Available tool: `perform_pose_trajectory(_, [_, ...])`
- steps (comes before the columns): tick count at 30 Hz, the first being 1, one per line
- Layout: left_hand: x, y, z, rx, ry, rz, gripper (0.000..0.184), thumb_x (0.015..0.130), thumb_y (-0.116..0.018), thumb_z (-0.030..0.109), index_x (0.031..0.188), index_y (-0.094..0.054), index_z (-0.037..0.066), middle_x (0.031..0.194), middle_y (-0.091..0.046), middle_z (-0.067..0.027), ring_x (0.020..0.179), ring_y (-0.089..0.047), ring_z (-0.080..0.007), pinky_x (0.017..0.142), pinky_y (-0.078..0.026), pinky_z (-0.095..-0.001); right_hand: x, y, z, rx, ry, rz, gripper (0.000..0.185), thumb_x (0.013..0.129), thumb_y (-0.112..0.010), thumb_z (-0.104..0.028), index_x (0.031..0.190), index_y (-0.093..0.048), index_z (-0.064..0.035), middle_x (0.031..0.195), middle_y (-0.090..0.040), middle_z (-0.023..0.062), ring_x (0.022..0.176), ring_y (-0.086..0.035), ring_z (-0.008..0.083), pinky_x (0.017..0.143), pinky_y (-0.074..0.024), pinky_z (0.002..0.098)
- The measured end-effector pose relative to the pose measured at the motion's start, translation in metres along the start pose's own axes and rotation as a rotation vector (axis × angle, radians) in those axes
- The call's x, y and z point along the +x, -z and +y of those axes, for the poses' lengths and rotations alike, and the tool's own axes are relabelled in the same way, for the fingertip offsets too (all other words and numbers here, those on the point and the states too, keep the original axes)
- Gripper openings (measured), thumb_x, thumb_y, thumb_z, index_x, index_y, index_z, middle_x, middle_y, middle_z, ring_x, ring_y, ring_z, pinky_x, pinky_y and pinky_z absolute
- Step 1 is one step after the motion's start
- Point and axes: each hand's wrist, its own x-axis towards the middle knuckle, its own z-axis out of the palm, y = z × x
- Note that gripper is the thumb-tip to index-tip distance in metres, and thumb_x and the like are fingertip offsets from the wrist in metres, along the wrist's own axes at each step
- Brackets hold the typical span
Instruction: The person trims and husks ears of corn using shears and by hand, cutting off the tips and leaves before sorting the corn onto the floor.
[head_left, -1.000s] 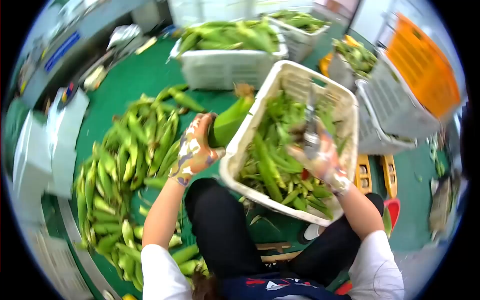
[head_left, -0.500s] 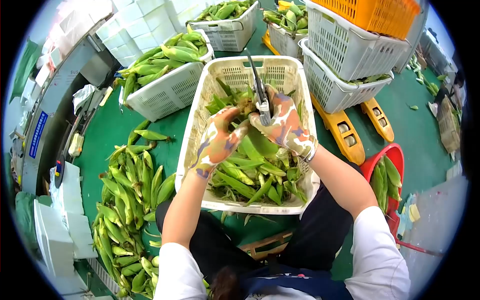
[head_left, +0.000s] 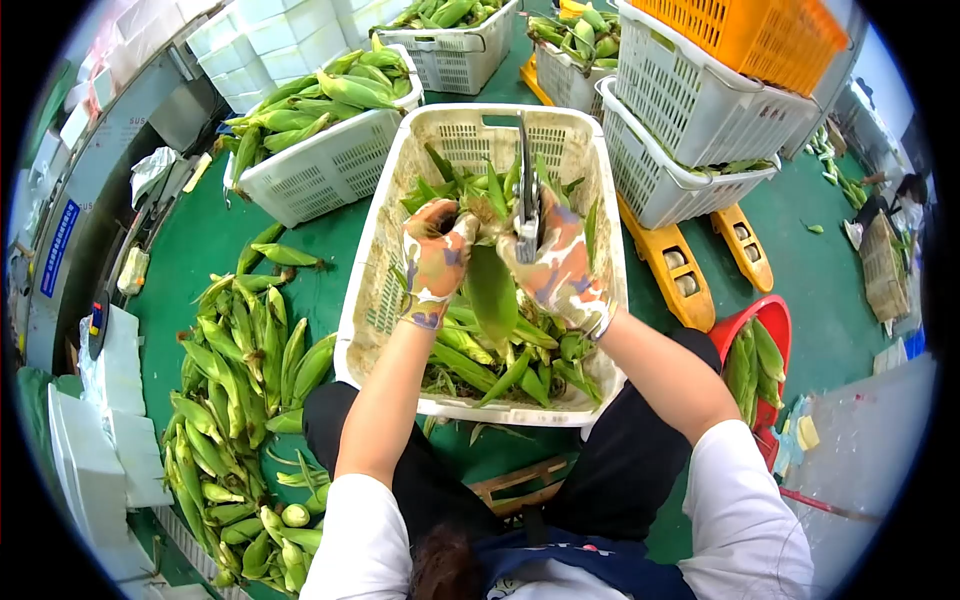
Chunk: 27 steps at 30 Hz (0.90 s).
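My left hand (head_left: 437, 262) wears a camouflage-patterned glove. Its fingers are curled in a closed grip at the brownish end of a green ear of corn (head_left: 492, 292). In my right hand (head_left: 563, 262), gloved the same way, is a long thin metal tool (head_left: 526, 190), seen edge-on; its exact kind is unclear. The right fingers also lie against the corn. Both hands are over a white plastic crate (head_left: 388, 215) standing between my knees. Loose green husks (head_left: 510, 365) lie inside it.
Unhusked corn (head_left: 235, 400) is heaped on the green floor at left. Corn-filled white crates (head_left: 320, 165) stand ahead. Stacked crates (head_left: 690, 120) rest by a yellow pallet jack (head_left: 672, 265) at right. A red bucket (head_left: 782, 350) holds corn. Another person (head_left: 905, 205) is far right.
My left fingers have gone from spread to curled at the corn's end. The corn's green leaf now hangs lower between my hands. The tool stands more upright. The whole view has shifted slightly.
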Motion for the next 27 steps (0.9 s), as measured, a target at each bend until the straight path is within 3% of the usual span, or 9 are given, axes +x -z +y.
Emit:
perform_pose_trajectory(2, [0.001, 0.003, -0.022, -0.054, -0.201, 0.082, 0.033, 0.079, -0.062, 0.015, 0.106, -0.053, -0.002, 0.101, -0.053, -0.0121, 0.091, -0.054, -0.0207, 0.081, -0.044, -0.0331, -0.003, -0.003, 0.006, 0.203, -0.167, 0.011, 0.034, 0.070, -0.065, -0.007, 0.101, -0.051, -0.0028, 0.078, -0.057, 0.0058, 0.069, -0.055, 0.0155, 0.063, -0.0461, 0.0277])
perform_pose_trajectory(5, [0.000, 0.011, -0.001, 0.092, 0.080, 0.300, 0.034, 0.080, -0.064, 0.018, 0.104, -0.053, -0.003, 0.098, -0.054, -0.0125, 0.087, -0.055, -0.0198, 0.079, -0.044, -0.0308, -0.011, 0.000, 0.006, 0.787, -0.473, 0.111, 0.030, 0.073, -0.065, 0.004, 0.097, -0.051, -0.0047, 0.076, -0.053, -0.0002, 0.068, -0.053, 0.0087, 0.061, -0.0461, 0.0221])
perform_pose_trajectory(8, [0.003, 0.017, 0.000, 0.019, 0.019, 0.399, 0.032, 0.080, -0.065, 0.016, 0.101, -0.054, -0.004, 0.096, -0.056, -0.0117, 0.084, -0.056, -0.0179, 0.075, -0.046, -0.0277, -0.014, 0.009, -0.008, 0.718, -0.445, 0.106, 0.027, 0.075, -0.065, 0.005, 0.097, -0.051, -0.0047, 0.078, -0.055, -0.0003, 0.069, -0.054, 0.0081, 0.063, -0.0470, 0.0211])
perform_pose_trajectory(10, [0.006, 0.020, 0.000, -0.509, 0.054, 0.314, 0.030, 0.079, -0.065, 0.012, 0.101, -0.053, -0.006, 0.093, -0.057, -0.0108, 0.079, -0.057, -0.0162, 0.073, -0.047, -0.0265, -0.009, 0.018, -0.006, 0.766, -0.501, 0.041, 0.026, 0.075, -0.065, 0.006, 0.096, -0.052, -0.0046, 0.081, -0.056, 0.0001, 0.070, -0.055, 0.0081, 0.064, -0.0470, 0.0208])
perform_pose_trajectory(14, [0.002, 0.020, 0.015, -0.291, 0.015, 0.216, 0.027, 0.079, -0.063, 0.009, 0.098, -0.054, -0.007, 0.091, -0.060, -0.0109, 0.079, -0.058, -0.0162, 0.074, -0.047, -0.0288, -0.010, 0.026, 0.000, 0.770, -0.477, 0.021, 0.029, 0.075, -0.068, 0.001, 0.098, -0.053, -0.0053, 0.083, -0.056, -0.0001, 0.075, -0.056, 0.0090, 0.067, -0.0467, 0.0212])
perform_pose_trajectory(17, [-0.011, 0.010, 0.029, -0.411, 0.040, 0.289, 0.029, 0.079, -0.064, 0.009, 0.101, -0.052, -0.006, 0.092, -0.060, -0.0108, 0.081, -0.058, -0.0160, 0.072, -0.048, -0.0287, -0.011, 0.030, -0.010, 0.721, -0.462, 0.014, 0.017, 0.084, -0.057, -0.005, 0.099, -0.059, 0.0020, 0.088, -0.060, 0.0070, 0.073, -0.056, 0.0115, 0.063, -0.0465, 0.0240])
perform_pose_trajectory(21, [-0.016, 0.010, 0.051, -0.711, 0.279, 0.209, 0.033, 0.082, -0.060, 0.013, 0.109, -0.047, -0.002, 0.095, -0.058, -0.0111, 0.081, -0.059, -0.0178, 0.072, -0.049, -0.0280, -0.017, 0.041, -0.009, 0.948, -0.775, -0.060, 0.019, 0.081, -0.060, -0.016, 0.087, -0.063, 0.0019, 0.079, -0.060, 0.0081, 0.070, -0.055, 0.0134, 0.062, -0.0449, 0.0255])
perform_pose_trajectory(23, [-0.015, 0.003, 0.042, -0.772, 0.327, 0.264, 0.026, 0.084, -0.055, 0.013, 0.105, -0.050, -0.003, 0.096, -0.058, -0.0118, 0.082, -0.059, -0.0190, 0.072, -0.049, -0.0287, -0.035, 0.047, 0.013, 0.866, -0.339, -0.301, 0.020, 0.088, -0.054, -0.013, 0.101, -0.060, 0.0005, 0.095, -0.059, 0.0066, 0.086, -0.054, 0.0146, 0.082, -0.0450, 0.0289])
perform_pose_trajectory(27, [-0.009, -0.004, 0.032, -1.090, 0.587, 0.254, 0.024, 0.085, -0.045, 0.013, 0.101, -0.053, -0.002, 0.091, -0.060, -0.0115, 0.084, -0.059, -0.0228, 0.078, -0.050, -0.0340, -0.028, 0.045, -0.027, 0.891, -0.587, -0.237, 0.039, 0.077, -0.062, 0.001, 0.113, -0.048, -0.0030, 0.098, -0.057, 0.0082, 0.091, -0.056, 0.0145, 0.077, -0.0476, 0.0279])
